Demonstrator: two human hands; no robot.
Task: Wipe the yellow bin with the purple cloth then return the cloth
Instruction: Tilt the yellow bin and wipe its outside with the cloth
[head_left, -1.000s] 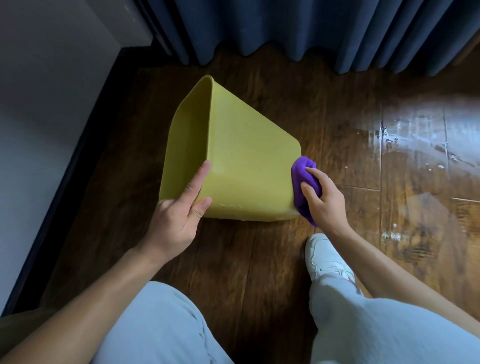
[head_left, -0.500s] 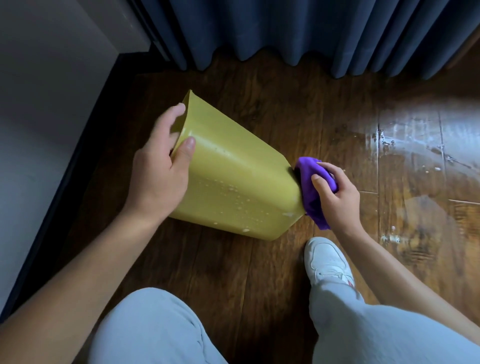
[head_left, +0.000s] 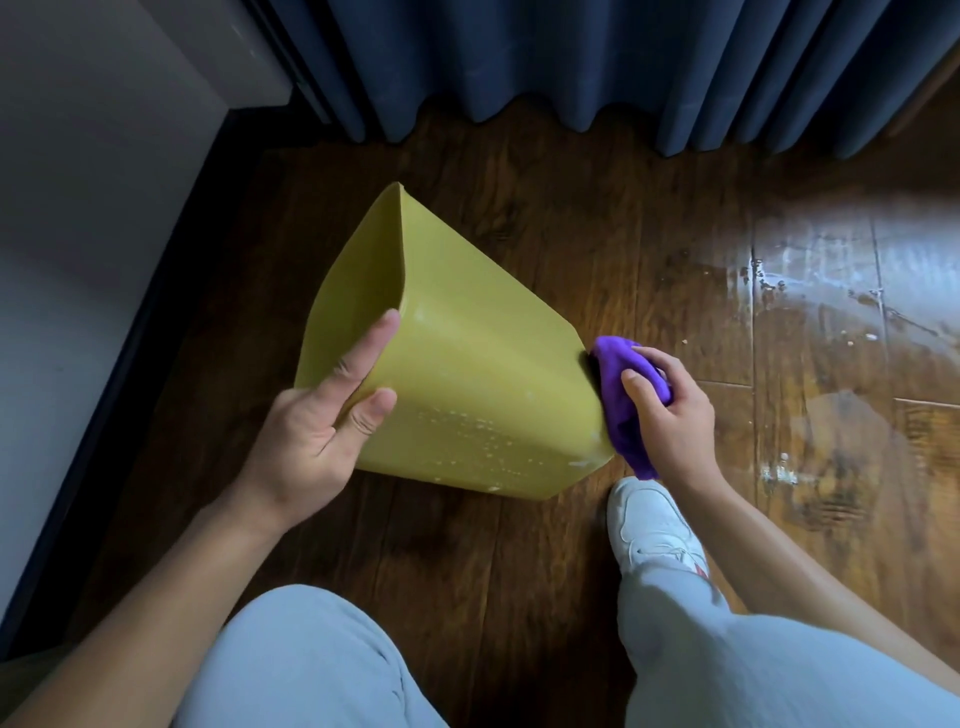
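The yellow bin lies tipped on its side on the wooden floor, its open mouth facing left and its base to the right. White droplets speckle its near wall. My left hand holds the near side of the rim, thumb on the outer wall and index finger along the edge; the other fingers are hidden. The purple cloth is bunched in my right hand, which grips it and presses it against the bin's base. The base itself is hidden from me.
A white wall with a dark skirting runs along the left. Blue curtains hang at the back. Wet, shiny patches cover the floor on the right. My white shoe and my knees in light trousers are in front.
My left hand has shifted from the top of the rim to its near side, and the bin has turned a little. The cloth stays against the base.
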